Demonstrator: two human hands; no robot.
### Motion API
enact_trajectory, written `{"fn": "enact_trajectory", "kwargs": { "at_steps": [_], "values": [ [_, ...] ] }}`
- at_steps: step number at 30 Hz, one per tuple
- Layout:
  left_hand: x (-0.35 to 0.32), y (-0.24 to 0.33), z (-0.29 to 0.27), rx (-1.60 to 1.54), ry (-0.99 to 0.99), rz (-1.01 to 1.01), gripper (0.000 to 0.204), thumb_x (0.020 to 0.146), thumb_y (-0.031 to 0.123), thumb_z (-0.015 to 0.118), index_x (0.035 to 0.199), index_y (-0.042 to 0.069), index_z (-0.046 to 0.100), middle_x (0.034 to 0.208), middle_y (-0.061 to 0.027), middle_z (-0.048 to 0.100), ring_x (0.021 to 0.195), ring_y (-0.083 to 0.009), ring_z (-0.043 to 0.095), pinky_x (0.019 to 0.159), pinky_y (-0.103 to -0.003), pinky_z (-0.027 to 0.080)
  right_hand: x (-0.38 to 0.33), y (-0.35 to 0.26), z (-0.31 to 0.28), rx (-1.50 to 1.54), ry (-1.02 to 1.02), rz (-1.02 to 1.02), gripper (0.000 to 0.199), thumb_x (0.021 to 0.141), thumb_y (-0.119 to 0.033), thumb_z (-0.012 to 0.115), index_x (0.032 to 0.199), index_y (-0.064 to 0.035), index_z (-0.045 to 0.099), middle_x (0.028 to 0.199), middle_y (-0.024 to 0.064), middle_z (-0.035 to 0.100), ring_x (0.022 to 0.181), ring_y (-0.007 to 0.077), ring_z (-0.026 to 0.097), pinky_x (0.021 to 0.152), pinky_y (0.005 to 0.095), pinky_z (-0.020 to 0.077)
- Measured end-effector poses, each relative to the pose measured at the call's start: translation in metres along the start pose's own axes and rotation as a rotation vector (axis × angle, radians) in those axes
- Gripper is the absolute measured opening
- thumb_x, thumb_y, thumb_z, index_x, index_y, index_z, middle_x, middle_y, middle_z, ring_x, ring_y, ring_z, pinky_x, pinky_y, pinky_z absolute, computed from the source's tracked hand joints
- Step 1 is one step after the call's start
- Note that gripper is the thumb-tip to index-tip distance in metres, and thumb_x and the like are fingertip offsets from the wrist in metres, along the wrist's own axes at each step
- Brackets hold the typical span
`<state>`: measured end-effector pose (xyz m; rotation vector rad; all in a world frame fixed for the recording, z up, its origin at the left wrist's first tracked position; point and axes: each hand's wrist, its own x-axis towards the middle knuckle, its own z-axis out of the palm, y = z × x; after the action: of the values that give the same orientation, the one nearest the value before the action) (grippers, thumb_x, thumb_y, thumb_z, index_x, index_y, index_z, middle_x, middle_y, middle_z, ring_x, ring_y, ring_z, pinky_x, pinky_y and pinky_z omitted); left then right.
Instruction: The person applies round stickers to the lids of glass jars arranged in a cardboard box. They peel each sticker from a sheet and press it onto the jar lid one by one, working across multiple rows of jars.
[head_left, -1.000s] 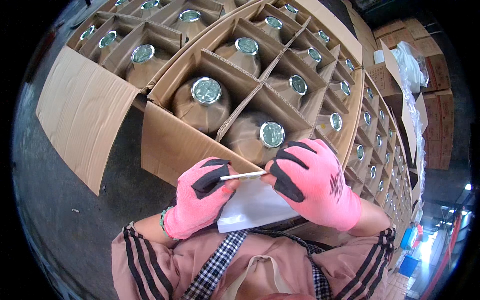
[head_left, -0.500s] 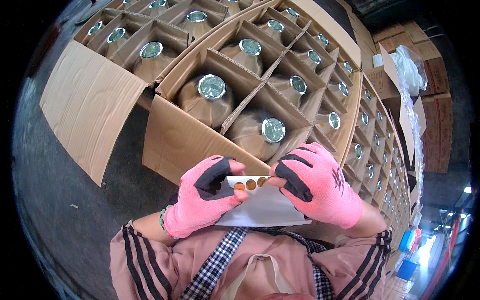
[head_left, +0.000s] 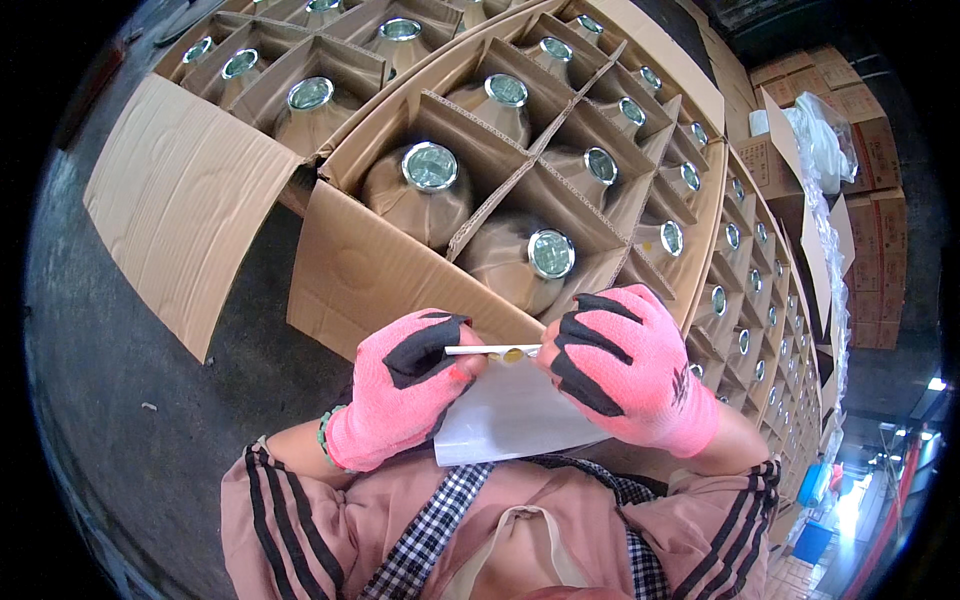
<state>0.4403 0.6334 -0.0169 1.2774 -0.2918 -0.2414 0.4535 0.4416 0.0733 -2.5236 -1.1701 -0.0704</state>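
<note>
Both my hands wear pink gloves with black palm patches, the fingertips bare. My left hand (head_left: 402,388) is closed on one end of a white sticker sheet (head_left: 505,420), whose top edge is folded over. A round gold sticker (head_left: 514,354) shows on that fold between the hands. My right hand (head_left: 632,372) pinches the fold's other end; its fingertips are partly hidden. Just beyond, an open carton (head_left: 385,265) holds silvered glass flask liners, each upright in a cardboard compartment. The nearest flask liner (head_left: 520,265) stands right past my hands.
A second open carton (head_left: 190,215) of liners lies at the far left, its flap hanging outward. More cartons of liners run along the right. Stacked boxes (head_left: 875,235) and clear plastic wrap (head_left: 825,145) are at the back right. Dark floor (head_left: 150,450) lies left.
The sheet's top edge has bent over, so only one gold sticker shows clearly where three did. My right hand has turned slightly, its fingers curling more over the edge.
</note>
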Motion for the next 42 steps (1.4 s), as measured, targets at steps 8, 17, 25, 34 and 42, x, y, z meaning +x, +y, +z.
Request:
{"fn": "enact_trajectory", "kwargs": {
  "at_steps": [8, 17, 25, 34, 42],
  "values": [
    [-0.004, -0.002, 0.003, 0.097, -0.004, -0.025, 0.01, 0.067, 0.001, 0.058, 0.077, -0.001, 0.057, 0.071, -0.0094, 0.054, 0.065, -0.0173, 0.051, 0.059, -0.026, 0.04, 0.024, 0.069, -0.03, 0.362, 0.266, 0.438, 0.018, 0.062, -0.008, 0.064, 0.077, -0.0034, 0.056, 0.103, 0.0112, 0.049, 0.094, 0.0259, 0.048, 0.081, 0.0342, 0.038],
    [0.0, 0.002, 0.005, 0.184, -0.126, 0.035, 0.011, 0.066, 0.004, 0.059, 0.076, -0.001, 0.056, 0.066, -0.0092, 0.05, 0.058, -0.0188, 0.047, 0.053, -0.027, 0.038, 0.047, 0.202, 0.049, -0.365, -0.435, 0.577, 0.033, 0.066, -0.021, 0.06, 0.095, -0.0061, 0.056, 0.118, 0.0141, 0.041, 0.115, 0.039, 0.03, 0.095, 0.041, 0.0276],
    [0.004, -0.004, 0.005, 0.139, -0.053, -0.024, 0.011, 0.066, 0.003, 0.058, 0.076, -0.001, 0.056, 0.067, -0.0098, 0.052, 0.061, -0.0203, 0.05, 0.056, -0.027, 0.04, 0.062, 0.189, 0.046, -0.648, -0.416, 0.573, 0.029, 0.067, -0.015, 0.055, 0.094, -0.005, 0.057, 0.109, 0.0154, 0.046, 0.108, 0.034, 0.038, 0.091, 0.0447, 0.0297],
    [0.01, -0.01, -0.002, 0.113, 0.04, -0.055, 0.009, 0.069, 0.006, 0.057, 0.076, 0.0, 0.056, 0.068, -0.0101, 0.052, 0.062, -0.0208, 0.05, 0.058, -0.028, 0.04, 0.026, 0.016, -0.02, -0.103, 0.052, 0.165, 0.026, 0.058, -0.018, 0.071, 0.075, -0.0022, 0.057, 0.076, 0.0079, 0.056, 0.079, 0.0248, 0.056, 0.071, 0.034, 0.0429],
    [0.02, -0.01, 0.002, 0.233, -0.024, 0.092, 0.015, 0.066, 0.006, 0.064, 0.077, -0.001, 0.056, 0.071, -0.0117, 0.054, 0.064, -0.0237, 0.051, 0.061, -0.029, 0.042, 0.009, 0.014, 0.021, 0.078, -0.069, 0.279, 0.017, 0.064, -0.016, 0.061, 0.07, -0.0058, 0.049, 0.069, 0.008, 0.048, 0.069, 0.0259, 0.048, 0.061, 0.0359, 0.0372]
  ]
}}
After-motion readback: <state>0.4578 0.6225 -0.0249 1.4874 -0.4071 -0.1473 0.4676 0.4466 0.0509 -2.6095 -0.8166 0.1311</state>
